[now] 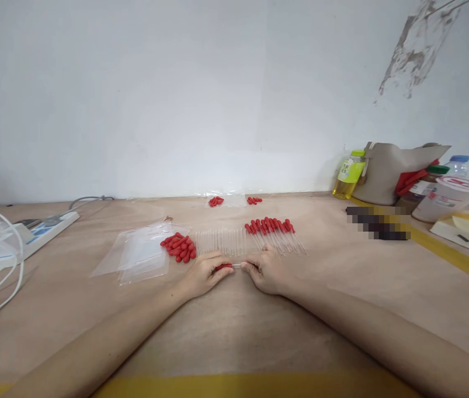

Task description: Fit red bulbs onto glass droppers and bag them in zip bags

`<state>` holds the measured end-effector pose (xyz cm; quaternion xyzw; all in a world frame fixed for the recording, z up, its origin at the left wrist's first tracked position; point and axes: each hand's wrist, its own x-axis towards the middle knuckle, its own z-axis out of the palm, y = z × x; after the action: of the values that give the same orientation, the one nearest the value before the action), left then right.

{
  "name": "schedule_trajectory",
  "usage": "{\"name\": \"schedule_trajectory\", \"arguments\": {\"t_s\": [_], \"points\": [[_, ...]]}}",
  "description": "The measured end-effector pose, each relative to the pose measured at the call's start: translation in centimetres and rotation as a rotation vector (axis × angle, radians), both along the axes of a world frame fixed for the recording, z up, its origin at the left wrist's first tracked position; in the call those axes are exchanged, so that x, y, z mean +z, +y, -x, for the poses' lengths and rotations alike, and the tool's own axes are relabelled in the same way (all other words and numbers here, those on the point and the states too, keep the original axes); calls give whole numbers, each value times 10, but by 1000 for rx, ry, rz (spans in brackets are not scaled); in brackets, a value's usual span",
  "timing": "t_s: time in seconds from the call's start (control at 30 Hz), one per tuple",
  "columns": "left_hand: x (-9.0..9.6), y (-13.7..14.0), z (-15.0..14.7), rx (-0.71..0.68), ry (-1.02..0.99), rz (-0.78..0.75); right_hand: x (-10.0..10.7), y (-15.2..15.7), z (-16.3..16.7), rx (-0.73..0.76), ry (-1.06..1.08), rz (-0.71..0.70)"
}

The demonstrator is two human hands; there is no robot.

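Observation:
My left hand is closed around a red rubber bulb at the middle of the table. Between the hands shows a short length of clear glass tube, its left end at the bulb. The tube's other end is pinched in the fingers of my right hand. Just beyond the hands lies a row of bare glass tubes. A pile of loose red bulbs sits left of that row. To its right rest several droppers, glass tubes with red bulbs on their far ends.
Clear plastic bags lie left of the bulbs. More bagged red bulbs are by the wall. A white power strip with cables is at left. A yellow drink bottle, a grey bag and a paper cup stand at right.

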<state>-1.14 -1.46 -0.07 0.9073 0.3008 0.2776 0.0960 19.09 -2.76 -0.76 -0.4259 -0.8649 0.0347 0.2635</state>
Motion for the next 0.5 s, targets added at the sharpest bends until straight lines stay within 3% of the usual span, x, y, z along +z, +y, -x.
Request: {"name": "schedule_trajectory", "arguments": {"t_s": [0.17, 0.33, 0.4, 0.5], "points": [[2, 2, 0, 14, 18, -22, 8, -4, 3, -7, -30, 79], [1, 5, 5, 116, -65, -60, 22, -8, -1, -12, -114, -4], [1, 6, 9, 196, -98, -79, 25, -1, -8, -86, -92, 9], [0, 7, 15, 250, -87, -72, 25, 19, -28, -332, 81, 113]]}}
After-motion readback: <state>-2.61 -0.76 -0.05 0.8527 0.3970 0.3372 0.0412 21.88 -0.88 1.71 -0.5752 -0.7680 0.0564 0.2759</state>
